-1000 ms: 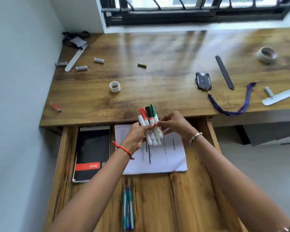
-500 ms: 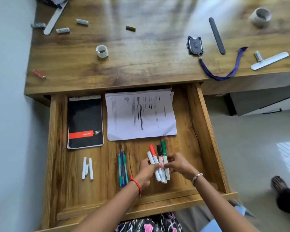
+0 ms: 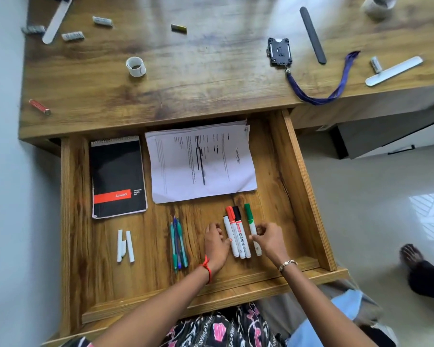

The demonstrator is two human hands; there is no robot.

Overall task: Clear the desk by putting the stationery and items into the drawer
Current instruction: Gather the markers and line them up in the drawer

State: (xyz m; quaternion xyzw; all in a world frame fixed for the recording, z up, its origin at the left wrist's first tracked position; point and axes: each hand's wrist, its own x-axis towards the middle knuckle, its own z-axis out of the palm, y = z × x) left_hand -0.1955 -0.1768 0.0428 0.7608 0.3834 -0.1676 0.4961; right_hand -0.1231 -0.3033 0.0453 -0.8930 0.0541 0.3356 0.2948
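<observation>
Head: right grip [image 3: 268, 237] on green marker [image 3: 250, 221]

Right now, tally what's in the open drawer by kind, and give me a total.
Markers: 4
Pens: 3
White sticks: 3
Notepad: 1
Paper stack: 1
Total: 12

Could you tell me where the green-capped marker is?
In the head view, the green-capped marker lies in the drawer, rightmost of the markers, below the papers, pinched by the right hand.
</observation>
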